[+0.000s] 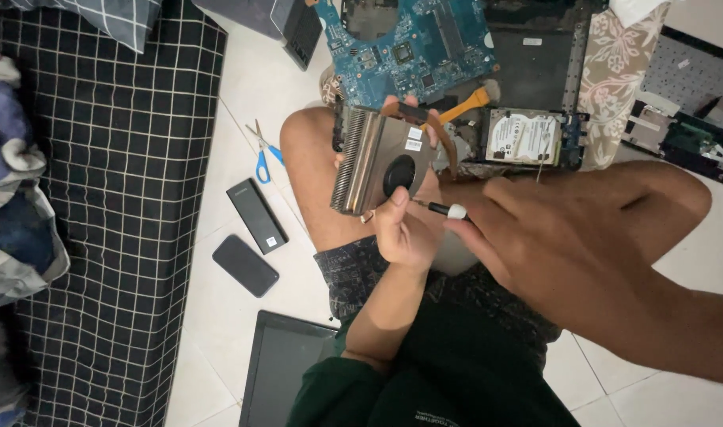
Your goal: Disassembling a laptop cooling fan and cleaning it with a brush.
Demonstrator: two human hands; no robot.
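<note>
My left hand grips a laptop cooling unit, a metal heatsink with copper fins and a round black fan, held over my bent knee. In my right hand is a small screwdriver with a black shaft and white cap. Its tip points left at the lower edge of the cooling unit, close to my left thumb. Beyond the knee lies an opened laptop base with a blue circuit board and a silver hard drive.
On the white tile floor to the left lie blue-handled scissors, a long black battery pack and a dark phone. A laptop screen panel lies near my waist. A black grid-patterned mattress fills the left side. More laptop parts lie at the right.
</note>
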